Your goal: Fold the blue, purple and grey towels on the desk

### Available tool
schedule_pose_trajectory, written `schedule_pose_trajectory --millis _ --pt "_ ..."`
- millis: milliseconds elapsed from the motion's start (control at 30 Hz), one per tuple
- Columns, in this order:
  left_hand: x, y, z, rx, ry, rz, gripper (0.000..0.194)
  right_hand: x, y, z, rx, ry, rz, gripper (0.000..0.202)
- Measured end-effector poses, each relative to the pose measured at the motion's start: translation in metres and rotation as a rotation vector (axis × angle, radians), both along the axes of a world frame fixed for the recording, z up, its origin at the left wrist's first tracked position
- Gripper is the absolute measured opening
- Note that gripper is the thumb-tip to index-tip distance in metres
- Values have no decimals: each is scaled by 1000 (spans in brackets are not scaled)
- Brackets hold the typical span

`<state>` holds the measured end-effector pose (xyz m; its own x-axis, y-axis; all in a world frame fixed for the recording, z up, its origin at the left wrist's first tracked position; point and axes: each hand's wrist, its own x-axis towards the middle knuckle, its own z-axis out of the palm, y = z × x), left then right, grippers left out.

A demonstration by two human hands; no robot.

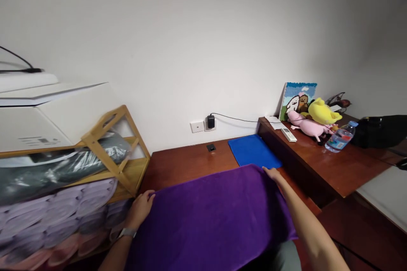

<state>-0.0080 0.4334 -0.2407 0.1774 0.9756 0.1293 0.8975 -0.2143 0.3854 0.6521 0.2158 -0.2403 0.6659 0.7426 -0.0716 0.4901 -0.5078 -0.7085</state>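
Note:
A purple cloth (210, 216) is spread out between my hands, over the front of the reddish-brown desk (181, 167). My left hand (141, 209) pinches its upper left corner and wears a band at the wrist. At the upper right corner, my right hand (271, 173) grips the cloth's edge. Just behind that corner a folded blue cloth (254, 151) lies flat on the desk, against the raised side shelf.
On the raised shelf (330, 173) at the right are a remote (288, 134), plush toys (321, 112), a picture (297, 99) and a bottle (341, 137). A wooden rack (122, 148) with a white box (47, 123) stands left. A plug (210, 121) sits in the wall.

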Motion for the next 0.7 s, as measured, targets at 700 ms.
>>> schedule_pose_trajectory --millis 700 --pt "18 -62 13 382 113 11 52 -54 -27 -2 215 -190 -64 48"
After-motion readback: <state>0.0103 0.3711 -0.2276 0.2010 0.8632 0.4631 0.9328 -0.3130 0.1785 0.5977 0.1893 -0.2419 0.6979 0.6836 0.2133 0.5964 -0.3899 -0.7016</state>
